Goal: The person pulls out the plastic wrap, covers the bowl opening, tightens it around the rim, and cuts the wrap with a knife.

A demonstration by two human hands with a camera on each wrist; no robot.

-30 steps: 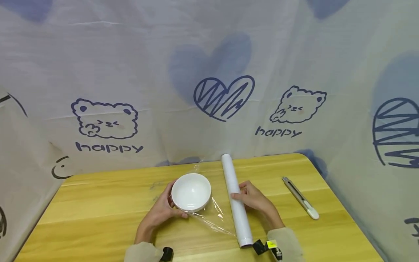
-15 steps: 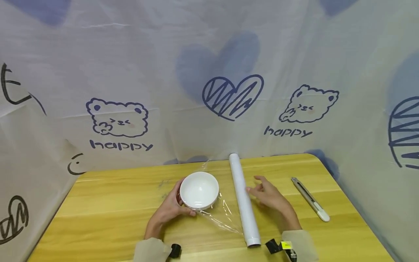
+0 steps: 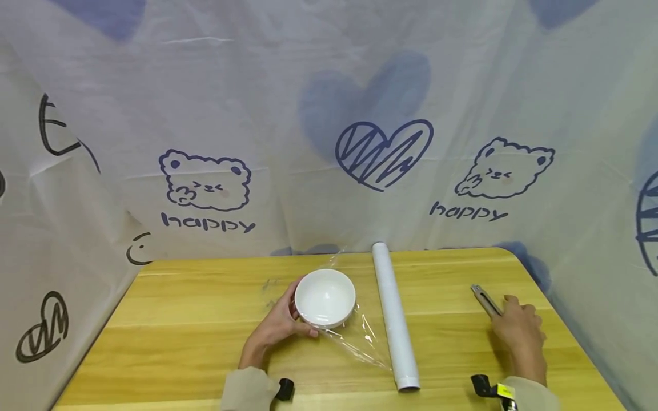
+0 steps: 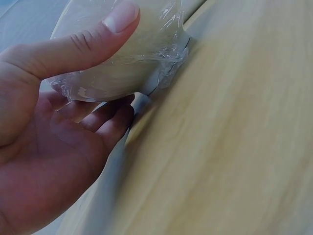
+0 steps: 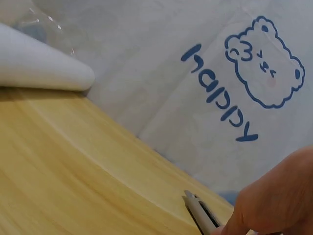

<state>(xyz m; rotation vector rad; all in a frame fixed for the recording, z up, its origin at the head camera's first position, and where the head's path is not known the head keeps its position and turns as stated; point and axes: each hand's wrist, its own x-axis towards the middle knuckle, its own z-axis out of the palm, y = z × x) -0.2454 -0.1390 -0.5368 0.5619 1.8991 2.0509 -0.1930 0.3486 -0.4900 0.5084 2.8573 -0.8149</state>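
A white bowl [image 3: 325, 297] stands left of the middle of the table, with clear cling film around its side. My left hand [image 3: 280, 325] holds it from the left, the thumb over the film and the fingers beneath, as the left wrist view shows. Creased film [image 3: 360, 348] stretches from the bowl to a long white roll [image 3: 394, 314]. Over at the right, my right hand [image 3: 519, 331] grips the handle of a grey utility knife [image 3: 485, 301]. The knife's front end [image 5: 200, 210] shows ahead of the fingers; the hand hides its rear part.
The wooden table [image 3: 195, 319] ends at the back against a pale cloth [image 3: 288, 188] printed with hearts and bears. More cloth hangs at the left and right sides. The roll lies lengthwise between my two hands.
My right hand has left the roll and moved right onto the utility knife. The left hand stays on the bowl. The head view has swung left, shifting everything rightward in the picture.
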